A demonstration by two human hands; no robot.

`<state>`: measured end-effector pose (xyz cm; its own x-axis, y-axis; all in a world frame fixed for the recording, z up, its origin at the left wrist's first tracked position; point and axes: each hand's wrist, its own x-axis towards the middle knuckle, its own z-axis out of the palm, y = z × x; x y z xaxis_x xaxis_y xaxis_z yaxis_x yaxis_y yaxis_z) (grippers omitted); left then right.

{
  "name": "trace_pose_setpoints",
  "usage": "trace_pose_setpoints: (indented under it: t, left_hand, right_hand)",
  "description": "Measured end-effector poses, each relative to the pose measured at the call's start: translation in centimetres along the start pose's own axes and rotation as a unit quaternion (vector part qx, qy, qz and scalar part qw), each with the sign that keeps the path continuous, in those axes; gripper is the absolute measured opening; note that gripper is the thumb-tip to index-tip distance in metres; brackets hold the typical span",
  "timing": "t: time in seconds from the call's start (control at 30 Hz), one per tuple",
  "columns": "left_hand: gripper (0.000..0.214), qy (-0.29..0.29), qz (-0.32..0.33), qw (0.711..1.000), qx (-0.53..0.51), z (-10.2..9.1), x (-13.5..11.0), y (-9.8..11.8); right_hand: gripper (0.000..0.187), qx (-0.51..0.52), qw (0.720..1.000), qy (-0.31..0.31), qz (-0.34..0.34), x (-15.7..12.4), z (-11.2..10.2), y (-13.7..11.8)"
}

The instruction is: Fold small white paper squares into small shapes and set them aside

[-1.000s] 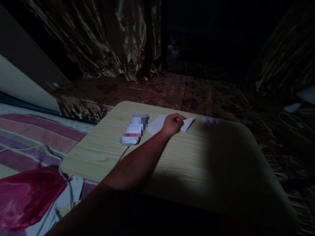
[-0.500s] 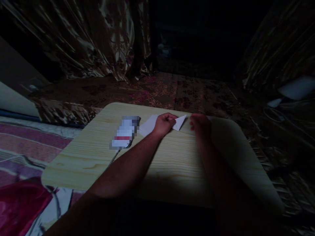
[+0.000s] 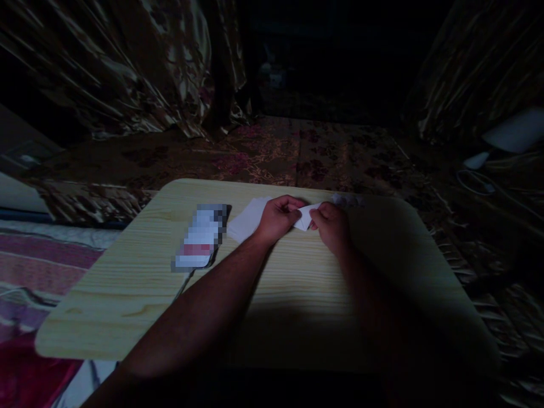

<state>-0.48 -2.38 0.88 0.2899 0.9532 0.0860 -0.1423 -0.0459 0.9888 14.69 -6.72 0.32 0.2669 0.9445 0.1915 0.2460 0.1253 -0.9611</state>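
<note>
A small folded white paper point(image 3: 303, 221), creased along its flap like an envelope, is held between my two hands above the far half of the table. My left hand point(image 3: 278, 218) grips its left side, thumb on top. On its right corner, my right hand point(image 3: 332, 224) pinches with thumb and fingers. White papers point(image 3: 247, 220) lie in a stack just left of my left hand, partly hidden by it. Behind my right hand some small, pale, clear round pieces point(image 3: 349, 199) rest on the table; their kind is unclear.
The pale wooden table point(image 3: 289, 294) has rounded corners. A phone point(image 3: 199, 235), its screen blurred, lies on the left with a white cable point(image 3: 183, 285) running from it. Beyond stand a patterned cloth-covered ledge point(image 3: 272, 150) and curtains point(image 3: 178, 62). A white lamp point(image 3: 516, 133) is at right.
My right hand has come left and taken hold of the folded paper's right corner, uncovering the small round pieces behind it. The paper's pointed end now lies under those fingers. The view has shifted slightly.
</note>
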Motion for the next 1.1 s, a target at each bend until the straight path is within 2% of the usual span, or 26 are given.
trace_pose_setpoints:
  t: [0.27,0.47,0.87,1.1]
  left_hand:
    - [0.019,0.009,0.008,1.000,-0.012,0.04,-0.01,-0.16]
    - [0.018,0.016,0.004,1.000,-0.022,-0.14,0.22,-0.34]
    - [0.012,0.011,0.025,0.999,-0.024,-0.28,0.36,-0.50]
    - [0.014,0.017,0.006,0.999,-0.034,-0.11,0.30,-0.07]
  right_hand:
    - [0.015,0.064,0.997,-0.036,-0.005,-0.58,0.43,-0.27]
    - [0.028,0.059,0.997,-0.039,-0.013,-0.50,0.22,0.33]
    - [0.021,0.026,0.999,-0.019,-0.021,-0.46,-0.25,0.25]
    - [0.013,0.031,0.999,-0.021,-0.035,-0.42,-0.35,0.00]
